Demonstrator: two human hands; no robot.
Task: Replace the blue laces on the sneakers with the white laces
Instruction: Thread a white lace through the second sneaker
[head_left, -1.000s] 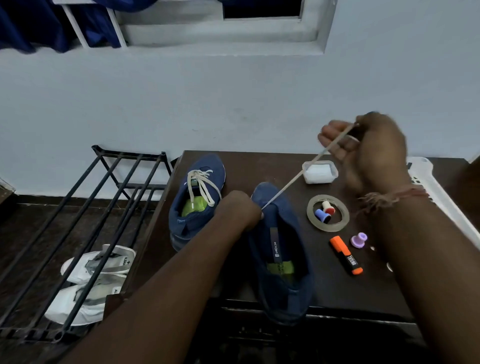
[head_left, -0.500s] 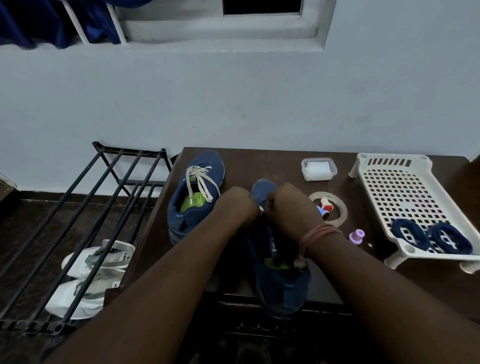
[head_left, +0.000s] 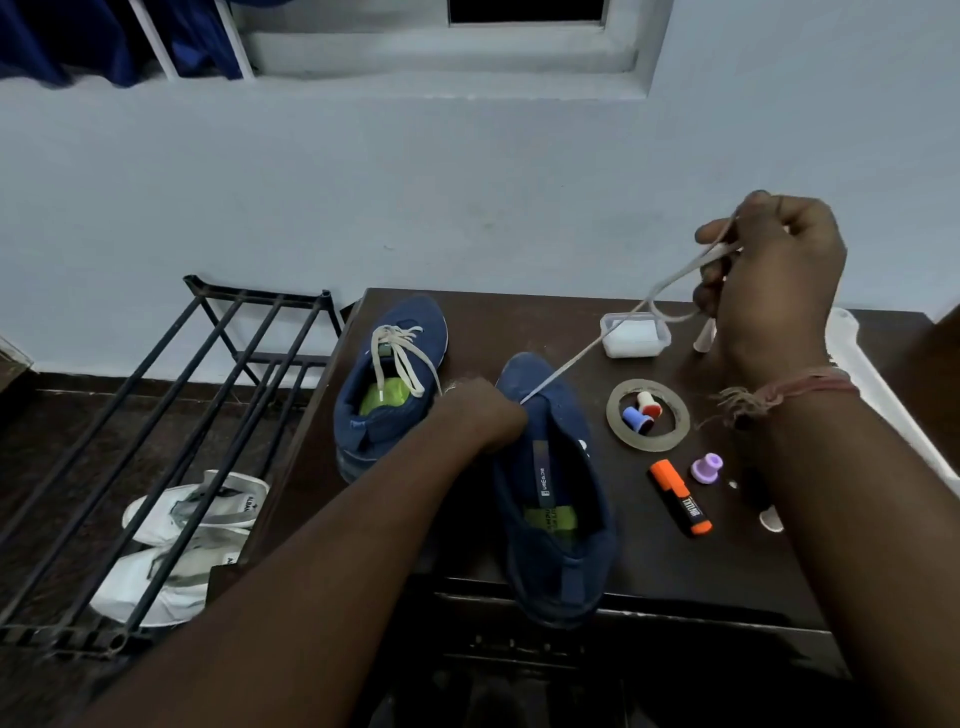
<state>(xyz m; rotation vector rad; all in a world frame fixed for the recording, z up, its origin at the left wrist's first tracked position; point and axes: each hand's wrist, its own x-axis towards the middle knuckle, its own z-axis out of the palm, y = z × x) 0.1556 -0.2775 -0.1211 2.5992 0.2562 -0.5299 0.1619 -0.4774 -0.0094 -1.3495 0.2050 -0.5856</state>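
Head view: dark brown table (head_left: 467, 322) against pale blue wall (head_left: 415, 197), black metal rack (head_left: 171, 415) beside it. Right hand (head_left: 774, 280), raised, fingers curled, pinches white lace (head_left: 582, 358) running taut from near blue sneaker (head_left: 556, 499); left hand (head_left: 480, 415) grips that sneaker. Second sneaker (head_left: 389, 384) already white-laced.

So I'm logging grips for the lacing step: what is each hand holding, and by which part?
The right hand pinches the white lace near its free end, pulling it taut. The left hand grips the near sneaker at its eyelet area.
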